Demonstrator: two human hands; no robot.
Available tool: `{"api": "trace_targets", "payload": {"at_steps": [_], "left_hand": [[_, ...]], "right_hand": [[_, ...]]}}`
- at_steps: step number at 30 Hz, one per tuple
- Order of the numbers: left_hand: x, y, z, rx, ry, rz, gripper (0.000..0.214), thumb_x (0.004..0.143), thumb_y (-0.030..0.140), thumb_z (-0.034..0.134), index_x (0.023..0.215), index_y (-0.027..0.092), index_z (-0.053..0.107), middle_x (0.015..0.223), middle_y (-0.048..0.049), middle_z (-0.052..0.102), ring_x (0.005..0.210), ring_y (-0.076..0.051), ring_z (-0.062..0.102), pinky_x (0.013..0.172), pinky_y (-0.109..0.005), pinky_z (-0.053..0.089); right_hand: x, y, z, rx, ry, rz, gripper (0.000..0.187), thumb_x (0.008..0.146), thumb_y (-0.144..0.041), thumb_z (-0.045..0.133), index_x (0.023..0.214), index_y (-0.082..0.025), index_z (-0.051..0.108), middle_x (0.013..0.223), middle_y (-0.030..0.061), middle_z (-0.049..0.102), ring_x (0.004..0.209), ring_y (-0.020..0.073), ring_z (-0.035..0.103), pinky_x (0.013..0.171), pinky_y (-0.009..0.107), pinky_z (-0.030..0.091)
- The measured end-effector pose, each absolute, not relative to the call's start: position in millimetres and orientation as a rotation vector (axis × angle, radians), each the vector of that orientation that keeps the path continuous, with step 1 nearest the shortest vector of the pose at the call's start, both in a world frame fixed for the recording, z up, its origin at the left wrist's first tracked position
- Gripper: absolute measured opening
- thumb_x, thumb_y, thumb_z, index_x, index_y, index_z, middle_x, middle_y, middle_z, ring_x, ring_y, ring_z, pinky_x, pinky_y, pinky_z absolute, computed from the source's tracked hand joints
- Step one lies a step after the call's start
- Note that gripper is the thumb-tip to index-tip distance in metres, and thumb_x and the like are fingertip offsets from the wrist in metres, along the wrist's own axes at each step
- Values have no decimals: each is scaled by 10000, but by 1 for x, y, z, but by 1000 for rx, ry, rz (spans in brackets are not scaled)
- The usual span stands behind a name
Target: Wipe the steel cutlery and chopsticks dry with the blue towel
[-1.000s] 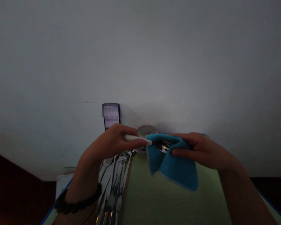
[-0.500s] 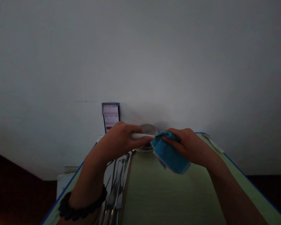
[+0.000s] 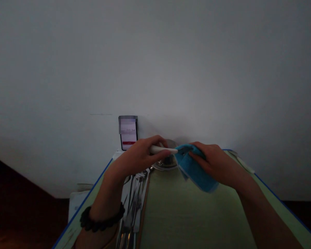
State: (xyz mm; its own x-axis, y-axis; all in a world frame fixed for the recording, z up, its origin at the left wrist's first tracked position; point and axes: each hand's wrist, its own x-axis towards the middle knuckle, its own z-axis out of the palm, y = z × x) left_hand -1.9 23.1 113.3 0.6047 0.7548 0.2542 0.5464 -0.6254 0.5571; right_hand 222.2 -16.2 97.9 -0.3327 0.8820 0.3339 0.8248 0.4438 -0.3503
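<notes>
My left hand (image 3: 142, 155) is closed round a white handle (image 3: 163, 149), which points to the right. The far end of this white-handled utensil goes into a blue cloth (image 3: 197, 169), so its kind is hidden. My right hand (image 3: 209, 157) pinches the cloth around that end, and the loose part of the cloth hangs below the fingers. Behind both hands stands a round metal bowl (image 3: 166, 168), partly covered by the left hand. Several metal pieces of cutlery (image 3: 133, 204) lie in a row beneath my left forearm.
A phone (image 3: 129, 135) showing a timer leans against the wall (image 3: 171, 69) at the back. The green table (image 3: 186, 214) has a blue edge. Near its right edge lies a long white-handled item (image 3: 245, 164). A white object (image 3: 76, 204) stands beyond the left edge.
The view has shifted slightly, so the whole scene sits a little further right. Both hands keep their hold; the cloth's folds around the utensil's end have opened a little.
</notes>
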Motion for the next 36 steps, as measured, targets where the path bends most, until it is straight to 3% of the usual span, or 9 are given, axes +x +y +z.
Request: {"api": "trace_targets", "payload": {"at_steps": [3, 5, 10, 15, 21, 28, 36], "left_hand": [[-7, 24, 112, 2354, 951, 608, 287, 857, 366, 421, 1062, 204, 539, 788, 3, 589, 606, -75, 493, 527, -163, 362], [-10, 24, 112, 2322, 935, 505, 304, 866, 369, 399, 1101, 224, 528, 779, 8, 582, 598, -75, 489, 511, -160, 358], [-8, 19, 115, 2326, 869, 260, 377, 850, 474, 376, 943, 172, 583, 610, 33, 487, 518, -78, 436, 445, -170, 323], [-2, 17, 119, 2378, 888, 440, 386, 864, 460, 362, 907, 164, 605, 723, 8, 584, 619, -92, 496, 536, -182, 359], [2, 16, 119, 2411, 988, 641, 302, 808, 411, 504, 973, 180, 606, 764, 0, 643, 660, -110, 565, 587, -194, 406], [4, 16, 118, 2430, 907, 782, 263, 796, 345, 538, 961, 181, 658, 891, -28, 688, 774, -130, 608, 693, -203, 450], [3, 17, 118, 2463, 996, 642, 271, 787, 390, 533, 902, 167, 635, 660, 18, 630, 564, -81, 537, 510, -161, 377]], "right_hand": [[225, -13, 96, -1502, -2166, 54, 212, 864, -270, 420, 997, -192, 566, 850, 46, 667, 726, 180, 609, 634, 282, 418], [227, -12, 96, -1512, -2120, -18, 226, 860, -283, 431, 1013, -183, 564, 832, 48, 670, 715, 183, 611, 626, 285, 422], [223, -18, 100, -1302, -2090, -127, 200, 843, -262, 484, 1018, -210, 567, 881, 13, 674, 729, 139, 620, 648, 235, 435], [220, -22, 103, -1229, -2053, -182, 218, 837, -278, 501, 1037, -221, 566, 880, 7, 679, 704, 125, 627, 645, 213, 447], [223, -17, 99, -1320, -2225, -31, 223, 855, -292, 462, 1032, -211, 570, 911, 32, 679, 765, 163, 627, 660, 256, 439], [223, -19, 99, -1387, -2284, 25, 223, 876, -324, 405, 959, -203, 573, 840, 31, 664, 717, 166, 601, 636, 267, 395], [220, -21, 102, -1405, -2287, 69, 216, 875, -346, 404, 886, -201, 564, 762, 15, 640, 663, 154, 581, 600, 257, 374]]}}
